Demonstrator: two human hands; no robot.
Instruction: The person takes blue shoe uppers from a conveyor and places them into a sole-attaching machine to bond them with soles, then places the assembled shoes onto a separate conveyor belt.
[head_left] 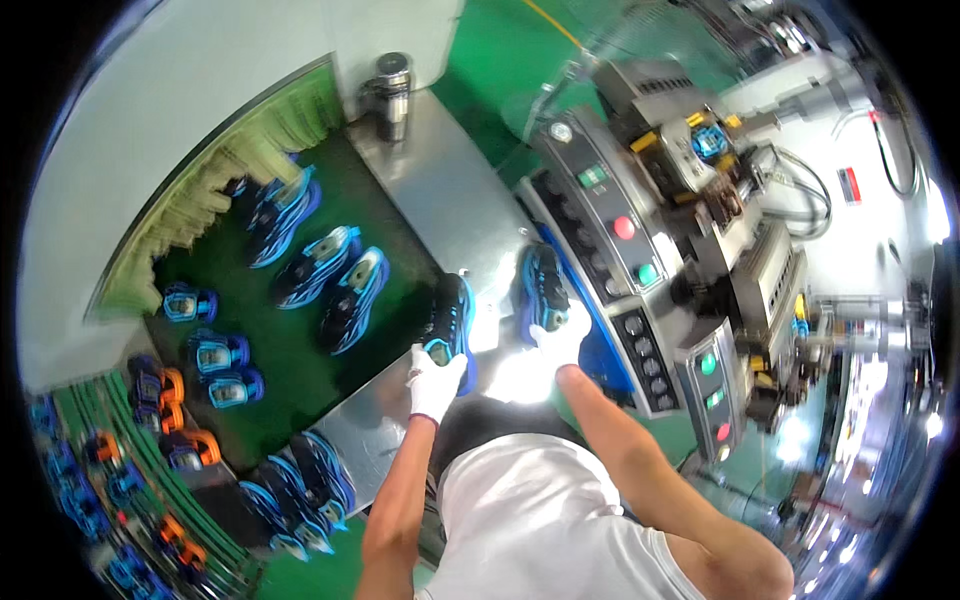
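Since each white-gloved hand is closed on the heel end of a black-and-blue running shoe, the likeliest trouble is a toe swinging round. The left hand (438,383) grips the left running shoe (449,311), which points away just ahead of it, beside the edge of the dark green belt (385,215). The right hand (562,335) appears to hold the right running shoe (543,278) by its heel, though blur hides the exact finger contact; that shoe lies ahead and slightly left of it, over the steel worktop (440,165).

Beyond the right hand, to its right, stands a control panel (592,205) with a red button (624,228) and a green button (647,274). A careless outward sweep of hand or shoe could press one by accident. Ahead and left of the left hand, a pair of running shoes (340,283) sits on the belt; drifting that way might knock them askew. A forearm swung outward could also disturb the row of running shoes (310,483) behind and left of that hand. Smooth gloves might let either heel slip if the grip loosens.
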